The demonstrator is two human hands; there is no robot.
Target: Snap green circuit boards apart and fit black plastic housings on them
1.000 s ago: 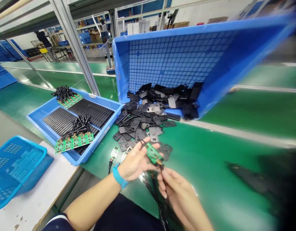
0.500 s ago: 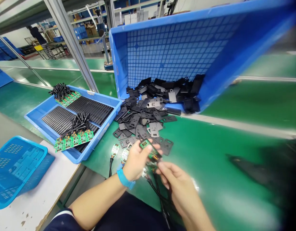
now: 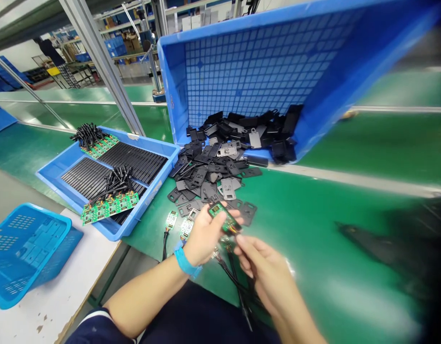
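My left hand (image 3: 202, 236), with a blue band at the wrist, grips a green circuit board (image 3: 225, 220) that sits in a black plastic case. The thumb presses on the board's face. At the board's lower end, my right hand (image 3: 258, 258) is closed, thumb and finger pinched by the coloured wires; what lies between the fingertips is partly hidden. Black cables (image 3: 238, 286) hang below the hands. Left of my left hand lie two loose circuit boards, one (image 3: 171, 220) with a cable and another (image 3: 186, 228) partly covered by the hand.
Black plastic covers (image 3: 206, 179) are heaped beyond my hands, spilling from a tipped blue crate (image 3: 249, 71). A blue tray (image 3: 116, 234) at left holds rows of black cases and circuit boards with cables. A blue basket (image 3: 30, 258) stands lower left. A blurred dark object (image 3: 385, 243) is at right.
The view has shifted slightly. Both hands stay at the board and case, whose face shows a little more clearly now. Nothing has been let go.
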